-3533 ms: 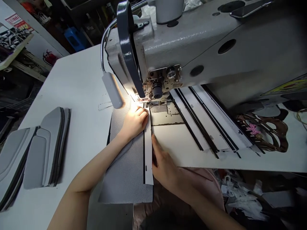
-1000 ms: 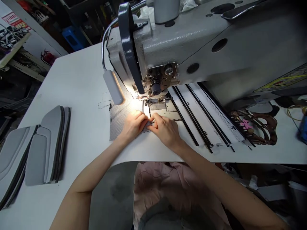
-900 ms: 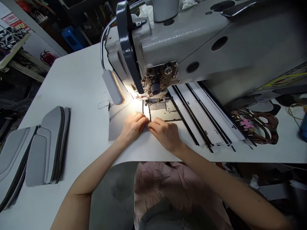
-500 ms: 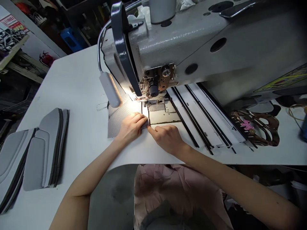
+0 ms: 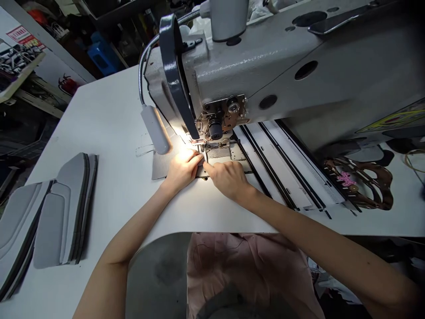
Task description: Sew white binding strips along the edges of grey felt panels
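Under the needle area of the sewing machine point(image 5: 239, 75) lies a piece of grey fabric point(image 5: 160, 165), lit by the small lamp point(image 5: 155, 129). My left hand point(image 5: 182, 167) is closed at the fabric's right part, thumb and fingers pressed together on it. Close to its right, my right hand point(image 5: 227, 177) has its fingers curled, the index fingertip at the fabric's edge just in front of the presser foot. The part of the fabric beneath my left hand is hidden.
Stacked grey padded panels point(image 5: 53, 226) lie on the white table point(image 5: 113, 115) at the left. Long black-edged white strips point(image 5: 279, 173) lie right of the needle. A brown openwork object point(image 5: 378, 181) sits farther right.
Both hands and the fabric have moved forward, closer to the needle. The fabric's near edge is farther from the table's front edge. The view has shifted slightly.
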`<state>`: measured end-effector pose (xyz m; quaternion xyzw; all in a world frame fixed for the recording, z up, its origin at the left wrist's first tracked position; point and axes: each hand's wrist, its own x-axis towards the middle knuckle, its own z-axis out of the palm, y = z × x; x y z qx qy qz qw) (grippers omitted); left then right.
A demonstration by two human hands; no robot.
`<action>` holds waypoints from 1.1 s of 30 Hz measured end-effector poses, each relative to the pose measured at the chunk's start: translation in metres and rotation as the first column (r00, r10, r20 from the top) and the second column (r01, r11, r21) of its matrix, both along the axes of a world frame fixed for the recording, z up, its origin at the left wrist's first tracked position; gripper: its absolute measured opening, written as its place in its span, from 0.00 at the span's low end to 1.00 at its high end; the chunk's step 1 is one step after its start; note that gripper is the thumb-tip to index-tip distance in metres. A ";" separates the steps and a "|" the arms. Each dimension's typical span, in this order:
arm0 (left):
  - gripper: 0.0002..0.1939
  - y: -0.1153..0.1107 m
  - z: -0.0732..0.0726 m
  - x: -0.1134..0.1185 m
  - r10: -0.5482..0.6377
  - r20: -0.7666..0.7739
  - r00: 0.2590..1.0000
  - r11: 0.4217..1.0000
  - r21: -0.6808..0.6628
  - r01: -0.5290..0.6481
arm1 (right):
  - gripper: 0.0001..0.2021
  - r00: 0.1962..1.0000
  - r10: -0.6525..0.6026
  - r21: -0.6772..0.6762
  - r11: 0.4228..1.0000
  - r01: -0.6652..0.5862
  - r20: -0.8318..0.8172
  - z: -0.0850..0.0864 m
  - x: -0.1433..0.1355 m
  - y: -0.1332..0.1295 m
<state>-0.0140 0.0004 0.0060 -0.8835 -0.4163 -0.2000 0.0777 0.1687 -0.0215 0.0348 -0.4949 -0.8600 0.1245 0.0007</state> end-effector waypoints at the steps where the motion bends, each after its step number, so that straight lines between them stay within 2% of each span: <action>1: 0.13 -0.002 0.000 -0.001 -0.002 0.006 1.000 1.000 0.005 0.002 | 0.20 1.000 -0.001 0.004 1.000 0.001 0.001 -0.001 -0.001 0.002; 5: 0.14 -0.004 -0.003 -0.006 0.004 0.038 0.999 1.000 0.011 -0.004 | 0.24 1.000 -0.022 0.021 1.000 0.022 0.003 -0.006 -0.004 0.008; 8: 0.16 0.005 -0.008 -0.011 -0.004 0.064 0.998 1.000 0.017 0.003 | 0.26 0.999 -0.035 0.028 0.999 0.035 0.003 -0.009 -0.004 0.010; 14: 0.13 0.027 -0.011 -0.013 -0.055 0.088 0.995 0.998 0.048 0.051 | 0.22 0.999 -0.032 0.010 0.999 0.032 -0.016 -0.010 -0.001 0.006; 22: 0.14 0.028 -0.018 -0.012 -0.004 0.147 0.989 1.000 0.018 0.001 | 0.23 0.999 -0.026 0.049 0.998 0.027 -0.027 -0.014 0.000 0.001; 28: 0.16 0.032 -0.017 -0.014 -0.017 0.114 0.993 1.000 0.027 0.014 | 0.23 0.999 -0.023 0.058 0.998 0.025 -0.032 -0.015 0.000 -0.001; 33: 0.15 0.034 -0.016 -0.015 -0.046 0.107 0.993 0.995 0.090 0.036 | 0.23 0.999 -0.022 0.068 0.997 0.025 -0.044 -0.017 0.000 -0.001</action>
